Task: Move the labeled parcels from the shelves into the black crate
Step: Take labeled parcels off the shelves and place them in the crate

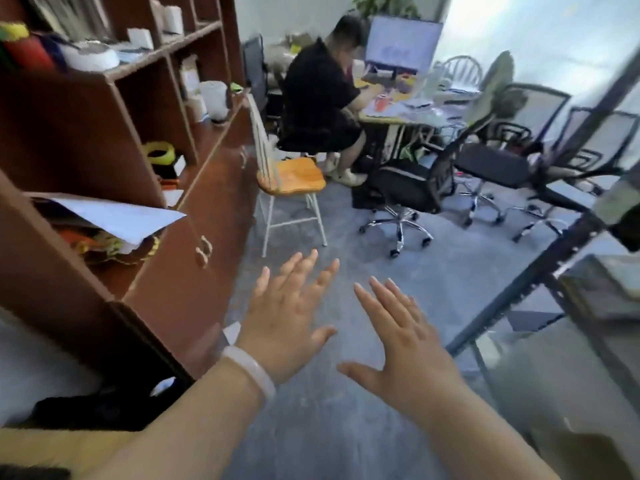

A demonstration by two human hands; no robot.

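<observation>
Hovering over the grey floor (329, 427), two hands, the left hand (287, 323) and the right hand (405, 348), hold nothing, their fingers (388, 299) spread apart. One white bangle (249, 372) rings the left wrist. At least three white parcels (140, 38) sit on the brown shelves (138, 69) to the left, their labels too blurred to read.

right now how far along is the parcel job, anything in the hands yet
Done: nothing that shows; no crate with parcels is in view. In hand: nothing; the left hand and right hand are both spread open above the floor. Left: seemingly everything; the shelves hold items, including a flat white packet, though no label is readable.
</observation>
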